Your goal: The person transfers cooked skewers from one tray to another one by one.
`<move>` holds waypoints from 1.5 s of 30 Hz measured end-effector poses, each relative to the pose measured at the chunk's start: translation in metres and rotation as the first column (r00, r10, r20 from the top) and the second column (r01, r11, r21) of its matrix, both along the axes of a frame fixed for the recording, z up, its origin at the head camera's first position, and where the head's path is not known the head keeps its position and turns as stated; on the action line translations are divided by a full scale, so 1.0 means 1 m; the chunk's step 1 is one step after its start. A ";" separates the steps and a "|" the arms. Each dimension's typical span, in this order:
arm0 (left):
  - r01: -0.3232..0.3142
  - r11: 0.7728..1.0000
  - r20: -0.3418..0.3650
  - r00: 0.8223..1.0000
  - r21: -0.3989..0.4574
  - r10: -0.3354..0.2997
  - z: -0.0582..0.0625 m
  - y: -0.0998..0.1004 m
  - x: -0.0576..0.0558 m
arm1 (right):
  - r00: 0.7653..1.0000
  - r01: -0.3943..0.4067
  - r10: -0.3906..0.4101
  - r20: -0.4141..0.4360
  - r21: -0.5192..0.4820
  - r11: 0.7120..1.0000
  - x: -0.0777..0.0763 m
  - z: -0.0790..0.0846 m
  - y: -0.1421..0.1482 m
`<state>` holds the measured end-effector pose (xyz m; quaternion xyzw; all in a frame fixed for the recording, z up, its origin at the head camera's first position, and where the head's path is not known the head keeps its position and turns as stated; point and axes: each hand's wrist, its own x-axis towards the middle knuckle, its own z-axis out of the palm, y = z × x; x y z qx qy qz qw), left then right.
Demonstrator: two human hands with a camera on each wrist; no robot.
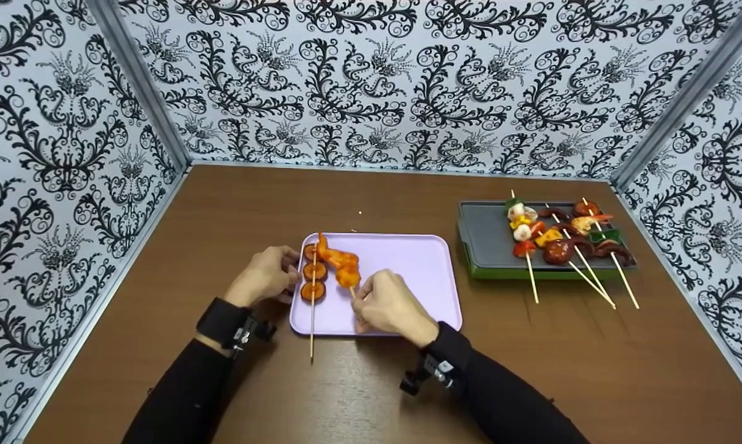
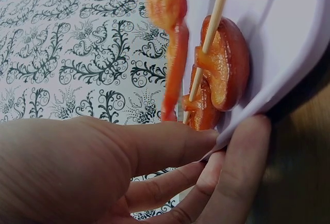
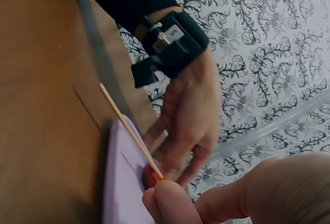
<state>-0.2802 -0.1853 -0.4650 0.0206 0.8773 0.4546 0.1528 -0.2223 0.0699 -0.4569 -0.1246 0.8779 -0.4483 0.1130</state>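
In the head view, the left hand (image 1: 266,274) is at the left edge of a lilac tray (image 1: 401,253). Its thumb and fingers pinch the tray's rim, as the left wrist view shows close up. Just inside that rim lies a skewer of three round, glossy brown-orange slices (image 1: 314,271), its bare stick reaching past the tray's front edge. The right hand (image 1: 386,302), over the tray's front half, pinches the stick of a skewer with an orange piece like a chicken wing (image 1: 345,268). That piece is beside the round slices, its narrow tip pointing to the back left.
To the right, a grill with a grey plate (image 1: 485,231) and green base (image 1: 488,271) bears several skewers of vegetables, shrimp and brown pieces (image 1: 559,250). Their sticks overhang its front. Patterned walls (image 1: 371,80) enclose the brown table (image 1: 253,197) at the back and sides.
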 end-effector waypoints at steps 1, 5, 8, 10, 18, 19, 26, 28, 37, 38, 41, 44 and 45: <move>-0.005 1.000 0.004 1.000 0.000 0.005 0.000 0.000 0.000 | 1.000 -0.003 0.004 0.025 -0.014 1.000 0.001 -0.001 -0.002; -0.010 1.000 0.009 1.000 -0.004 0.010 0.000 0.000 0.001 | 0.991 -0.007 0.019 0.130 -0.086 0.996 0.005 -0.005 -0.009; -0.010 1.000 0.006 1.000 -0.011 0.010 0.000 0.000 0.001 | 0.984 -0.008 0.033 0.177 -0.139 0.990 0.006 -0.007 -0.012; -0.014 1.000 0.007 1.000 -0.008 0.014 0.000 0.000 0.000 | 0.977 -0.011 0.047 0.206 -0.176 0.984 0.006 -0.009 -0.014; -0.016 1.000 -0.004 1.000 -0.021 0.016 -0.001 0.001 0.000 | 0.971 -0.056 0.104 0.216 -0.215 0.975 0.007 -0.012 -0.015; -0.016 1.000 -0.002 1.000 -0.022 0.016 -0.001 0.001 0.000 | 0.971 -0.065 0.112 0.212 -0.214 0.975 0.007 -0.012 -0.014; -0.003 1.000 -0.011 1.000 -0.028 0.003 -0.001 0.000 0.000 | 0.977 -0.106 0.137 0.163 -0.186 0.977 0.007 -0.007 -0.009; 0.002 1.000 -0.017 1.000 -0.029 -0.002 -0.001 -0.001 0.000 | 0.978 -0.107 0.138 0.157 -0.190 0.976 0.006 -0.004 -0.007; -0.009 1.000 -0.004 1.000 -0.007 0.009 -0.002 -0.001 0.001 | 0.977 -0.103 0.142 0.158 -0.235 0.967 -0.004 0.008 0.004; -0.010 1.000 -0.002 1.000 -0.005 0.010 -0.002 -0.001 0.001 | 0.977 -0.100 0.140 0.161 -0.235 0.967 -0.005 0.010 0.006; -0.012 1.000 0.003 1.000 -0.001 0.012 -0.002 -0.001 0.001 | 0.979 -0.091 0.131 0.157 -0.241 0.966 -0.008 0.017 0.013; -0.011 1.000 0.007 1.000 0.003 0.011 -0.002 -0.001 0.000 | 0.982 -0.088 0.126 0.139 -0.249 0.965 -0.011 0.023 0.021; -0.013 1.000 0.010 1.000 0.006 0.012 -0.002 -0.001 0.000 | 0.984 -0.088 0.123 0.131 -0.248 0.965 -0.012 0.024 0.024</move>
